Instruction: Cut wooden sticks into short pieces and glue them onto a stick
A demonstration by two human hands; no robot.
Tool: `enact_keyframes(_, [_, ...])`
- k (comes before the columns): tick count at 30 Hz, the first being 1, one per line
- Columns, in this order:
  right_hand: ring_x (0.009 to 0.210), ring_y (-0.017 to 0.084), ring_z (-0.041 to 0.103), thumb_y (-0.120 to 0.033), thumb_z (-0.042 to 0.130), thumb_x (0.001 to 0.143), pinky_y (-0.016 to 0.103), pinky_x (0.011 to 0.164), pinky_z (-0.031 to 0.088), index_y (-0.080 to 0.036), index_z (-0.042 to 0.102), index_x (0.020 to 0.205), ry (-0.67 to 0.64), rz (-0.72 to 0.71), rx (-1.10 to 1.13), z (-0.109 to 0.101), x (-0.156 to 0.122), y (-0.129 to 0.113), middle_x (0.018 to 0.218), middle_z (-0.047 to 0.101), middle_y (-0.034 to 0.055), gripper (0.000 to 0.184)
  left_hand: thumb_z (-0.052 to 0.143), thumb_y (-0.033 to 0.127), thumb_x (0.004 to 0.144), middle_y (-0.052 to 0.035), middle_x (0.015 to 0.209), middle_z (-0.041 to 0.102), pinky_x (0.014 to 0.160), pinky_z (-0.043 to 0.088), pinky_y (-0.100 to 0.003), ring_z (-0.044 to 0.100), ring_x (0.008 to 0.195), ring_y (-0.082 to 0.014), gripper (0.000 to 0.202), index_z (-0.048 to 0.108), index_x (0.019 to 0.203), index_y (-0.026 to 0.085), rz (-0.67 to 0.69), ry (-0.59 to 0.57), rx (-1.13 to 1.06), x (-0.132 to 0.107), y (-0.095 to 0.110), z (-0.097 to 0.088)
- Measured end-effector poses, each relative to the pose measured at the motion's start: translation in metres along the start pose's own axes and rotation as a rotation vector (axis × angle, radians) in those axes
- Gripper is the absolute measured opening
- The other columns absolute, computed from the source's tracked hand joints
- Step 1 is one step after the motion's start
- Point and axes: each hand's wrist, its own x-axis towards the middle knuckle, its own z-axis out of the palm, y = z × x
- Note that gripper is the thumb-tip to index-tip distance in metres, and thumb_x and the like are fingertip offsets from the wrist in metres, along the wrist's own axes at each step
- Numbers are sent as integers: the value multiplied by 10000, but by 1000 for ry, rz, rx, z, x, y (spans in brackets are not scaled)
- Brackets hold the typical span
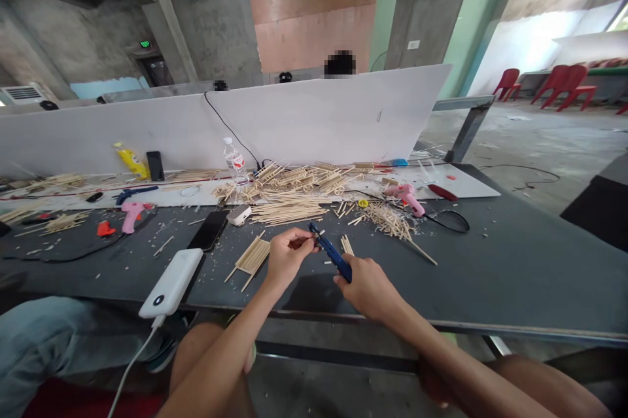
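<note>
One right hand (367,284): closed round blue pliers (336,258).
Left hand (289,251): fingers curled together at the pliers' head; cannot tell whether they grip anything.
Pliers: between the hands, above the dark table (515,261).
Stick frame (252,256): just beside the left hand.
Loose sticks (289,210): heaped beyond.
Clear bottle (235,161): before the white panel (304,117).

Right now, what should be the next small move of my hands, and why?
I would perhaps ease your left hand slightly back from the head of the blue tool, which your right hand grips: the left fingertips are right beside it, so squeezing might pinch them.
</note>
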Motion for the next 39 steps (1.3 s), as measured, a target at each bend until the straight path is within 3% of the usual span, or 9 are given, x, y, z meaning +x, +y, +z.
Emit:
enact_keyframes(6, [764,256,661,-322,586,791,292,614,340,-201,648,934,45,12,13,-6,2,8,814,713,92,198,734,319,739,-61,774,718,717,580,-328,707,701,-197,226,689,846,126,4,14,-31,2,-5,0])
enact_keyframes(9, [773,251,664,-313,591,791,287,620,343,-191,652,938,62,30,33,-12,3,12,816,716,94,200,689,336,775,-60,757,706,696,566,-331,694,696,-195,217,678,849,133,-13,-39,42,5,-16,1])
enact_keyframes(15, [745,219,655,-281,592,795,268,615,341,-202,646,857,42,7,85,-21,-1,16,793,718,56,114,620,210,781,-49,765,688,627,455,-267,612,683,-161,116,724,747,175,196,-207,742,14,-40,2])
enact_keyframes(18, [755,212,653,-264,598,788,262,625,345,-206,645,841,33,-19,100,-22,-4,18,804,721,44,91,613,159,761,-44,771,691,659,441,-265,603,719,-163,134,731,704,188,241,-281,877,21,-46,3])
enact_keyframes(22, [755,210,653,-266,593,791,259,632,348,-202,646,840,30,-22,96,-23,-6,19,803,717,52,96,565,232,839,-45,768,687,635,433,-259,588,676,-156,181,723,762,188,296,-253,874,21,-40,6])
enact_keyframes(25, [751,211,654,-281,585,799,260,630,347,-201,647,847,30,-23,92,-22,-7,19,803,714,58,112,438,300,939,-48,785,676,645,444,-255,598,680,-153,278,681,885,177,386,-141,732,10,-24,9])
enact_keyframes(27, [743,216,653,-297,587,800,265,628,344,-201,651,880,28,-19,76,-20,-7,17,805,712,63,141,417,308,954,-52,818,676,662,452,-247,618,724,-156,271,648,909,176,420,-146,642,1,-12,10])
enact_keyframes(35, [736,239,652,-312,579,810,281,608,315,-192,638,961,17,-37,-17,-10,-10,9,803,710,87,202,485,308,921,-21,665,627,599,428,-232,583,587,-136,202,597,812,180,449,-94,679,-11,-2,4])
enact_keyframes(39, [732,238,652,-300,581,820,281,600,303,-182,624,1022,25,-51,-28,-6,-10,2,816,709,93,238,449,321,938,-5,590,591,546,418,-216,572,527,-121,278,561,722,187,369,-92,637,-13,1,3])
